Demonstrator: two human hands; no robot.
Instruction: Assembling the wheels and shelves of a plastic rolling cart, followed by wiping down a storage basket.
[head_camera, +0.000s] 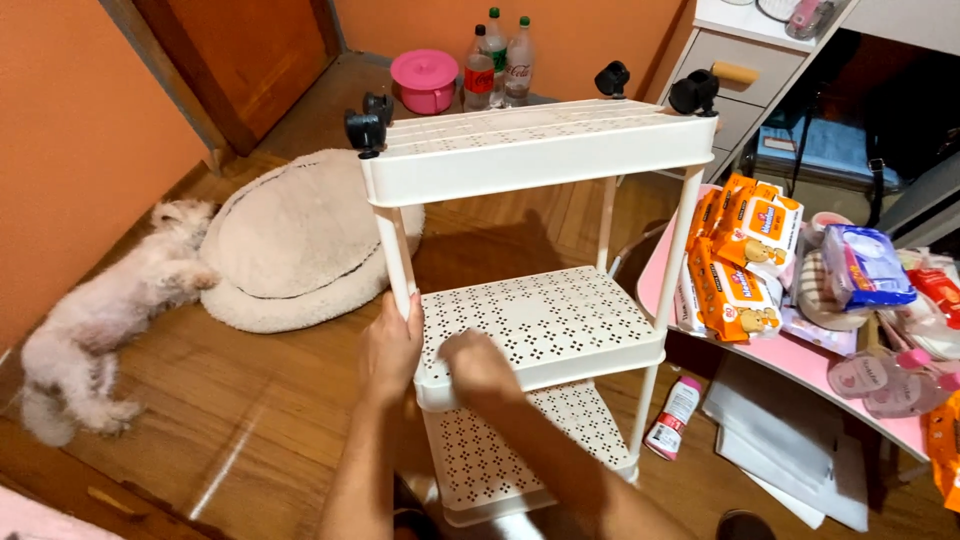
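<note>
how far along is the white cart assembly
Looks done: the white cart stands upside down with three perforated trays joined by posts, and black caster wheels sit on all four upper corners. In hand: the left hand grips the near-left post while the right hand rests on the middle tray's edge. Left: it has not been turned upright, and the trays hold nothing.

Orange walls (70, 130) are enclosing a glossy wooden floor (250, 400); a wooden door (250, 50) is standing at the back, white drawers (735, 75) occupying the right corner.
</note>
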